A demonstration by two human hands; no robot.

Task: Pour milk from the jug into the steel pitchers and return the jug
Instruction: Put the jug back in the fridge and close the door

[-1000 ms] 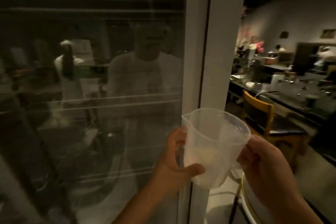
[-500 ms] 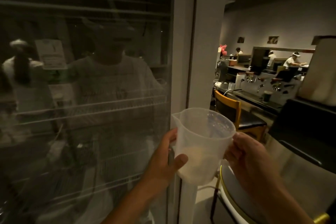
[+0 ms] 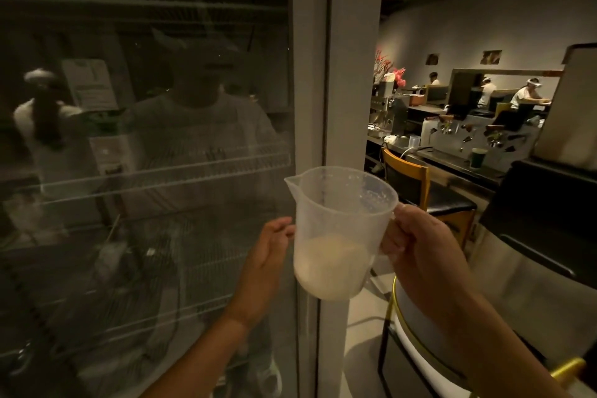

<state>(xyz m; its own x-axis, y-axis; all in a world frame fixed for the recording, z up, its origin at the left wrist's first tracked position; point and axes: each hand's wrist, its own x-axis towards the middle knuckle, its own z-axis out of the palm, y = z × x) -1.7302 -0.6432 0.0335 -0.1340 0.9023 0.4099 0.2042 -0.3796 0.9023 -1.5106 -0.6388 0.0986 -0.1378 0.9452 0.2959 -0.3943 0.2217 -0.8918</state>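
**Jug held at fridge door, little milk left, light and easy to tip**

Jug (image 3: 339, 229): translucent plastic, open top, spout facing left, milk pooled only in the bottom part. It is up in the air in front of the glass fridge door (image 3: 145, 171), level with the door's pale frame (image 3: 323, 74), roughly upright with a slight tilt. No steel pitchers in view.

Handling, judged: light with so little milk in it. Thin plastic wall, so probably flexes if squeezed hard. Not fragile. No lid, so a tilt toward the spout spills it; keep it upright. Outside may be slick if milk has run down, cannot tell in this dim light. Best hold is the handle on the right side; a palm against the body or under the base steadies it.

Right hand (image 3: 426, 255): grip closed around the handle, fingers wrapped, carrying the weight.

Left hand (image 3: 265, 265): fingers loosely spread, just beside the jug's left wall; fingertips at or very near the plastic, contact unclear. Not clamped on it.

Step, judged: the return of the jug to the fridge; the door looks closed, so one hand must free up to open it.

Outward: wire shelves (image 3: 161, 171) behind the glass, wooden chair (image 3: 410, 184) and dark desk (image 3: 452, 158) to the right, people seated far back.
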